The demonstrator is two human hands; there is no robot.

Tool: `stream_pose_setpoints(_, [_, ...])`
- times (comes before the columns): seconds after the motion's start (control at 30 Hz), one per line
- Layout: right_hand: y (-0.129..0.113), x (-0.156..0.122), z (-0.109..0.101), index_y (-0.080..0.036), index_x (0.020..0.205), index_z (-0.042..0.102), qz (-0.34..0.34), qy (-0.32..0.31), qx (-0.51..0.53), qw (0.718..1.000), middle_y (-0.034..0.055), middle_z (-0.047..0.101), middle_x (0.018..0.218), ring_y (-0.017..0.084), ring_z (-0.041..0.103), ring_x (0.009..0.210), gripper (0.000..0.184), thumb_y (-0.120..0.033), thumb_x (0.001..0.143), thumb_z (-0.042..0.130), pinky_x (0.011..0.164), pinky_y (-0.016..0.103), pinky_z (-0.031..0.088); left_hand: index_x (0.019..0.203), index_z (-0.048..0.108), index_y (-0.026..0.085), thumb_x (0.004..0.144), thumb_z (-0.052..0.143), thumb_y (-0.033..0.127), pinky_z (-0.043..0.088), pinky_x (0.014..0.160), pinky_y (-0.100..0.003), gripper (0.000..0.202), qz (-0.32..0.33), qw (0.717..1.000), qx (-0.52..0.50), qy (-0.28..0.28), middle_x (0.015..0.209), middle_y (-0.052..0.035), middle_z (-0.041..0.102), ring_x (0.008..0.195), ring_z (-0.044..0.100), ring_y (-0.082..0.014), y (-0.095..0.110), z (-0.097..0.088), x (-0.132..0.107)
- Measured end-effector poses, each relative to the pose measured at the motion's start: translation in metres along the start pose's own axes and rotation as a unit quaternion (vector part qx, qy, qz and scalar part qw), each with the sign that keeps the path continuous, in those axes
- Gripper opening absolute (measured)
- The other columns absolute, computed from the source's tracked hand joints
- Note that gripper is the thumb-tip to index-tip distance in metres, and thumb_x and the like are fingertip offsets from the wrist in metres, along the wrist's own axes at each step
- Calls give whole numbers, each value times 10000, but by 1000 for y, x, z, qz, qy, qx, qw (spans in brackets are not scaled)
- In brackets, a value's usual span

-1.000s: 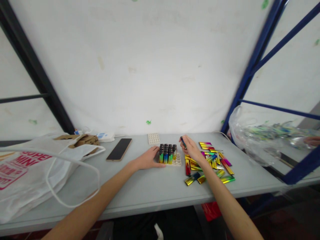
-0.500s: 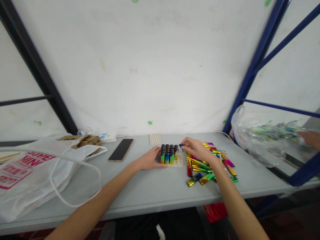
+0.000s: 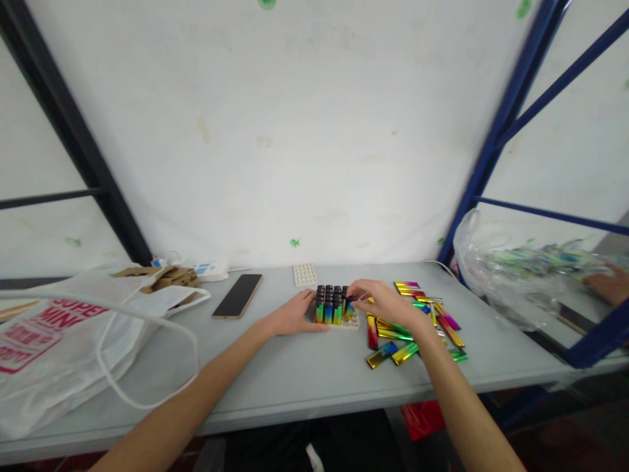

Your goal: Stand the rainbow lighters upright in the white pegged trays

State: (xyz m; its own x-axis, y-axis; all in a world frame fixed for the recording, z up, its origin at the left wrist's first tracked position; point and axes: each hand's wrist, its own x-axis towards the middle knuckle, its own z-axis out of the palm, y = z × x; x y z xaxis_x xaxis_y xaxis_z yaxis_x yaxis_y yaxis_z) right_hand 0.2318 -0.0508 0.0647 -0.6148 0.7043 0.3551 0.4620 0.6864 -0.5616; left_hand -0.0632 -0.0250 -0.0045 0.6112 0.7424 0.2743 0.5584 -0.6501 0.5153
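Note:
Several lighters (image 3: 329, 308) with black tops and shiny blue, green and yellow bodies stand upright in rows in a white tray (image 3: 352, 323) with holes. My left hand (image 3: 296, 313) grips the tray's left side, thumb along the front and fingers behind. At the tray's right end my right hand (image 3: 376, 300) pinches a dark-blue and yellow lighter (image 3: 349, 308), upright in the row there. Its lower end meets the tray; how deep it sits I cannot tell. Beside and partly under my right forearm lies a loose pile of metallic-coloured lighters (image 3: 405, 353).
A phone (image 3: 238, 296) lies left of the tray, and a second white holed tray (image 3: 305, 275) behind it. White plastic bag (image 3: 73, 341) and cardboard (image 3: 171, 278) fill the left. Blue rack posts (image 3: 496, 144) and a clear bag (image 3: 496, 282) stand right, near another person's hand (image 3: 609, 285).
My right hand has moved left from above the pile to the tray, bringing the lighter down into the right end of the rows. My left hand has stayed put.

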Motion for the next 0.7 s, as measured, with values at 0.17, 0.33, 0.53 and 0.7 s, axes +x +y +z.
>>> stream_pose_setpoints(0.17, [-8,2,3,-214,1044,711,-2,-22,11,1000,54,741,1017,202,704,896,117,-230,931,685,878,350,567,1349,598,195,753,851,625,449,1135,-541,777,0,1000,2,-4,1341,-146,617,1254,580,-383,-1,0,0])
stream_pose_setpoints(0.33, [-13,2,3,-221,1069,722,-9,-19,-12,1000,57,737,1047,204,705,900,146,-203,928,687,905,359,555,1378,580,187,749,845,643,433,1153,-540,821,2,1000,-4,-3,1363,-156,604,1282,567,-387,-1,0,1])
stream_pose_setpoints(0.53, [-11,1,1,-199,1060,708,1,-7,-43,999,63,720,1035,200,694,896,144,-151,928,674,873,347,545,1343,600,186,753,846,639,460,1123,-536,783,3,1000,3,-1,1343,-153,615,1246,585,-385,-1,0,1])
stream_pose_setpoints(0.7, [-9,2,4,-195,1043,716,0,-25,-67,997,51,717,1016,188,689,894,116,-168,934,686,890,334,534,1350,594,188,750,851,641,457,1122,-533,795,13,1000,4,1,1323,-145,618,1238,582,-374,-6,3,1])
